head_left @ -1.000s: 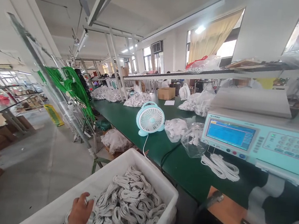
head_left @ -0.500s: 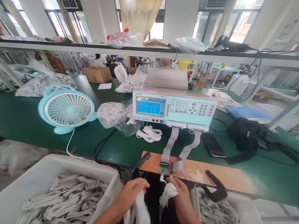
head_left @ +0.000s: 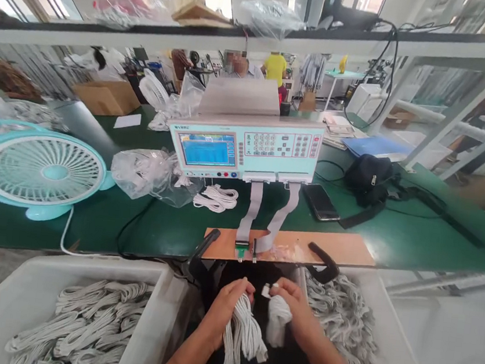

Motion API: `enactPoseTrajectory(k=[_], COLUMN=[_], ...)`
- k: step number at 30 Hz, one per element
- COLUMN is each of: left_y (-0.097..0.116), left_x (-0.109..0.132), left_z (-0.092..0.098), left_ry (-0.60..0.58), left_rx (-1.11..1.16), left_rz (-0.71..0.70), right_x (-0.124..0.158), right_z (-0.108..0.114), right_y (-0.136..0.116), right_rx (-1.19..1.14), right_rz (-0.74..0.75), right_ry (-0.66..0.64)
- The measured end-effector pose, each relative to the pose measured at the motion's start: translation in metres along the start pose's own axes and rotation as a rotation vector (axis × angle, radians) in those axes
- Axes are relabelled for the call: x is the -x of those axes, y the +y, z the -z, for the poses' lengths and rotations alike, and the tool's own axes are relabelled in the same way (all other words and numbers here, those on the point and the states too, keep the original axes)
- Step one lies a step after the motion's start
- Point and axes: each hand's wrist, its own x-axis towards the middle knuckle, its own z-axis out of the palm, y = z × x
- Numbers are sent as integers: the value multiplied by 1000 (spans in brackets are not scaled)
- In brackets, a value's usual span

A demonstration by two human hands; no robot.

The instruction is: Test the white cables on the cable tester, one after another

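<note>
My left hand (head_left: 235, 301) is closed around several bundled white cables (head_left: 244, 337), whose loops hang below my fingers. In my right hand (head_left: 292, 304) is a single coiled white cable (head_left: 278, 317), pinched near its white plug (head_left: 267, 290). Both hands are in front of the bench edge, below the wooden board (head_left: 331, 247). On that board sits a small green connector board (head_left: 241, 252) with a dark connector (head_left: 255, 248) beside it. Grey ribbon cables (head_left: 250, 209) run from them up to the tester (head_left: 246, 147) with a blue screen.
At the left stands a white bin (head_left: 153, 306) of cable bundles; another white bin (head_left: 399, 340) of cables is at the right. Black clamps (head_left: 324, 267) grip the board. A blue fan (head_left: 46, 171), a phone (head_left: 321, 202) and a black bag (head_left: 368, 176) lie on the bench.
My right hand has drawn the coiled cable back from the green connector board, and its plug is now free. The left hand has stayed on its bundles. The view has tilted down and shifted right.
</note>
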Motion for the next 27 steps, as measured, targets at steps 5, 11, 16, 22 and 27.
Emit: enactPoseTrajectory(k=[5, 11, 16, 22, 27], left_y=[-14, -25, -27, -28, -19], left_x=[-8, -18, -10, 4, 15], left_z=[-7, -24, -24, -29, -8], left_ry=[53, 108, 63, -87, 45], left_rx=[305, 452, 478, 242, -391], left_rz=[165, 319, 402, 271, -34], right_x=[39, 54, 37, 28, 15], right_z=[90, 34, 1, -8, -14], right_y=[-14, -9, -5, -1, 5], right_rx=[906, 817, 860, 713, 355], right_rz=[202, 480, 804, 701, 415], right_ry=[228, -133, -276, -149, 73])
